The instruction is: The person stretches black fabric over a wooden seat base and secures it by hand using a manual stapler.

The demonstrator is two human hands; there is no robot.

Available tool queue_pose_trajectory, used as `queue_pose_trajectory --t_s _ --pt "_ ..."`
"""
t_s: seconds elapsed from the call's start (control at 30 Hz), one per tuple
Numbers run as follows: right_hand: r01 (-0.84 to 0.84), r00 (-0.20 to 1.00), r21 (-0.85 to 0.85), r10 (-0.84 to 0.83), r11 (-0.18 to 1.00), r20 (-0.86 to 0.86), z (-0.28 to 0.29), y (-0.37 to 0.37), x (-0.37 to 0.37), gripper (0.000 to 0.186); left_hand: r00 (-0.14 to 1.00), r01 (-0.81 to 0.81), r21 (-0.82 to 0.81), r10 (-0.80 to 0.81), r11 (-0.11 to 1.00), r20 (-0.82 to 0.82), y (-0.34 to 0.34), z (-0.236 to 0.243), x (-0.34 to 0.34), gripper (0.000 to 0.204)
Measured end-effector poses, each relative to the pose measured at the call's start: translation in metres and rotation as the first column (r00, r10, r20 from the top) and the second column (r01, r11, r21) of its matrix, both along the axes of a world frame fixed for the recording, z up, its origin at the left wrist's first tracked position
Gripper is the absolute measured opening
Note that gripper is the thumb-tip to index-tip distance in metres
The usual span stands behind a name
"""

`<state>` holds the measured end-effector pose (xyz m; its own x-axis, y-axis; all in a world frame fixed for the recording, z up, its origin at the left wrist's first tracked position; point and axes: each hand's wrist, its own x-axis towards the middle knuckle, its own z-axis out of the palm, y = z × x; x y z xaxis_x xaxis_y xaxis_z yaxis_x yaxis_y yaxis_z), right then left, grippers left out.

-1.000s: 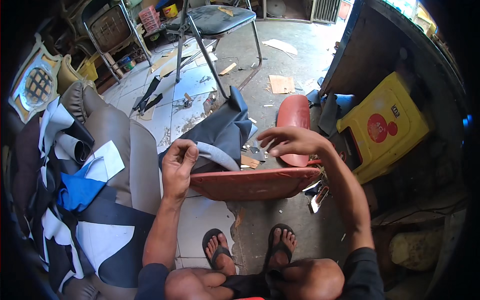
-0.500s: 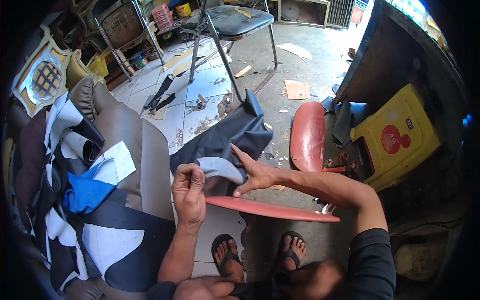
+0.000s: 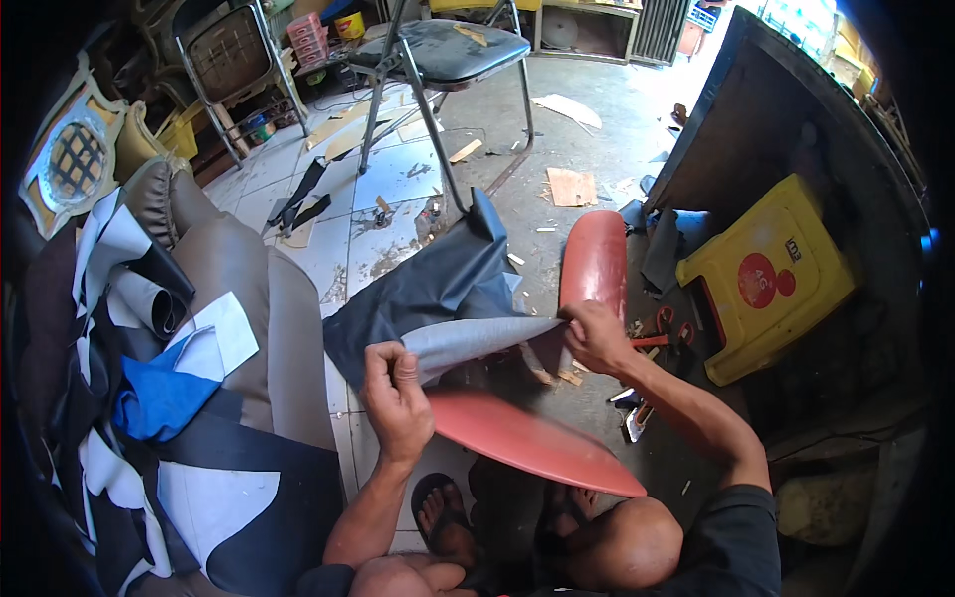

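So there's a red seat (image 3: pixel 542 446) tilted just past the knees, one end right by the left hand (image 3: pixel 398 400), which has its thumb and fingers pinched on the sheet (image 3: pixel 428 284). Right hand (image 3: pixel 595 338) is pinching another edge, so the grey underside's stretched between them. Past that: scissors (image 3: pixel 665 328), another red piece (image 3: pixel 595 261), then a chair (image 3: pixel 448 50) farther back.

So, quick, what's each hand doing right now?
Left hand: closed on the black leatherette sheet; grip on the red panel unclear.
Right hand: closed, holding the sheet's edge.
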<state>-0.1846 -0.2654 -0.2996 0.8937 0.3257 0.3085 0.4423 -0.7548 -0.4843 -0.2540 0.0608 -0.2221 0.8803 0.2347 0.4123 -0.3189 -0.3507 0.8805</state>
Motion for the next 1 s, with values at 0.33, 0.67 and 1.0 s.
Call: queue_pose_trajectory --t_s 0.33,0.67,1.0 --pt "-0.182 0.982 0.078 0.177 0.98 0.072 0.181 -0.022 -0.186 0.042 0.988 -0.043 0.027 0.039 0.999 0.148 0.021 -0.002 -0.036 0.018" --pt "0.187 0.714 0.488 0.224 0.853 -0.664 0.128 -0.036 -0.214 0.054 0.974 -0.193 0.092 0.179 0.977 0.142 0.006 -0.012 -0.024 0.019" --pt "0.073 0.969 -0.016 -0.075 0.997 -0.237 0.141 -0.028 -0.187 0.043 0.966 -0.258 0.13 0.25 0.957 0.072 -0.035 0.014 0.027 0.021"
